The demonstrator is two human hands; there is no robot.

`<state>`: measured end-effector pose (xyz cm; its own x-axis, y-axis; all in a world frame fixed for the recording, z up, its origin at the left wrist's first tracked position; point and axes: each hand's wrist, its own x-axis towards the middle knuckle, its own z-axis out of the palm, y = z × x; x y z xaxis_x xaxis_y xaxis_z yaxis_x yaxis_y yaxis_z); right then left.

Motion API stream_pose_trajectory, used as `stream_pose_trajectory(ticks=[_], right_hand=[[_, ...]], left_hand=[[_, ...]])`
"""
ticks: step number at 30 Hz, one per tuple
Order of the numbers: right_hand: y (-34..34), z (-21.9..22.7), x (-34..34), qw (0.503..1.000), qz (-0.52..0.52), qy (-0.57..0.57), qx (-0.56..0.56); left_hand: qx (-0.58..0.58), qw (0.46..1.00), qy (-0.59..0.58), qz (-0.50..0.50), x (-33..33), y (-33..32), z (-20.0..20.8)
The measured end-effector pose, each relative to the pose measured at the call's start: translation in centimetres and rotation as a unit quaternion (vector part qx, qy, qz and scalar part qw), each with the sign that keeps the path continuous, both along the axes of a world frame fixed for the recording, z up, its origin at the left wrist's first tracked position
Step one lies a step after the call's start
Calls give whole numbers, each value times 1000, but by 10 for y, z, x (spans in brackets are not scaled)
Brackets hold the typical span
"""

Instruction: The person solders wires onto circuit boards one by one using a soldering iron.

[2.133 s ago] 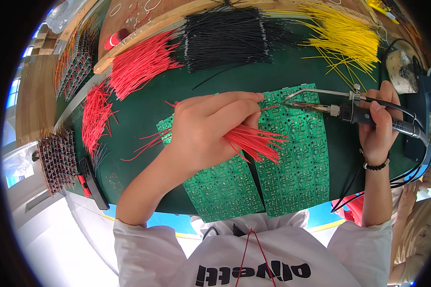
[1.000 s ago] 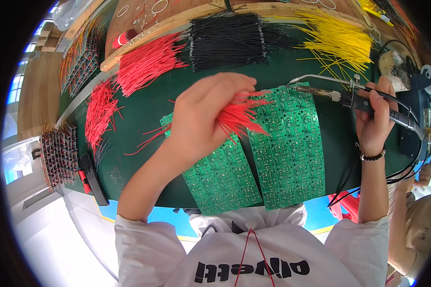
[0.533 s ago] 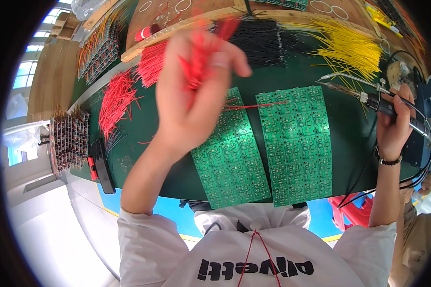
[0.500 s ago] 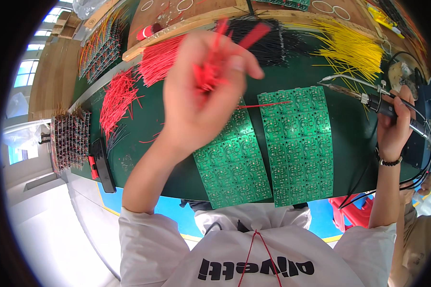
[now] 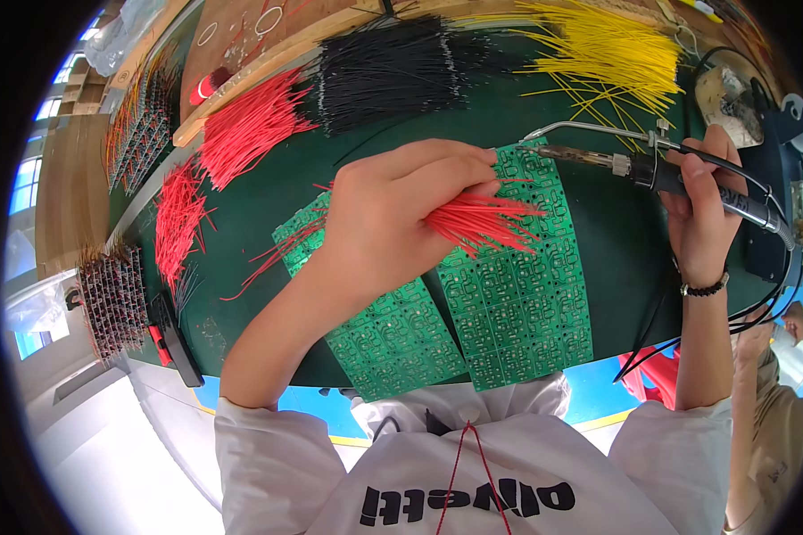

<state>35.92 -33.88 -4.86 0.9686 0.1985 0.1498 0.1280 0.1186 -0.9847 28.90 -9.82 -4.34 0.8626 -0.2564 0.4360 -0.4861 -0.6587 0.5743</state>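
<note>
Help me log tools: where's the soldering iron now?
In the head view, the soldering iron is at upper right, in the right hand, its tip by the far end of the right green circuit board.

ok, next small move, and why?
Probably ease one of the red wires toward the tip of the soldering iron. The left hand grips their bundle over the right green board; the right hand holds the iron, its tip near that board's far edge, close to the left hand. Tip contact isn't clear.

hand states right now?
Left hand: closed, holding a bundle of red wires.
Right hand: closed, holding a soldering iron.
</note>
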Motion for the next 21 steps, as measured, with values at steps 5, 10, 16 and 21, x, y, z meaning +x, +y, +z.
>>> stream_pose_trajectory(ticks=[5,10,16,21], right_hand=[[4,0,-2,999,-32,12,18],[5,-2,-2,999,-30,4,15],[4,-2,-1,1000,-18,13,-8],[5,-3,-1,1000,-13,14,-16]], left_hand=[[16,1000,7,19,-2,-1,-4],[20,999,-1,34,-3,0,-7],[26,999,-2,28,-3,1,-10],[26,999,2,27,-3,1,-9]])
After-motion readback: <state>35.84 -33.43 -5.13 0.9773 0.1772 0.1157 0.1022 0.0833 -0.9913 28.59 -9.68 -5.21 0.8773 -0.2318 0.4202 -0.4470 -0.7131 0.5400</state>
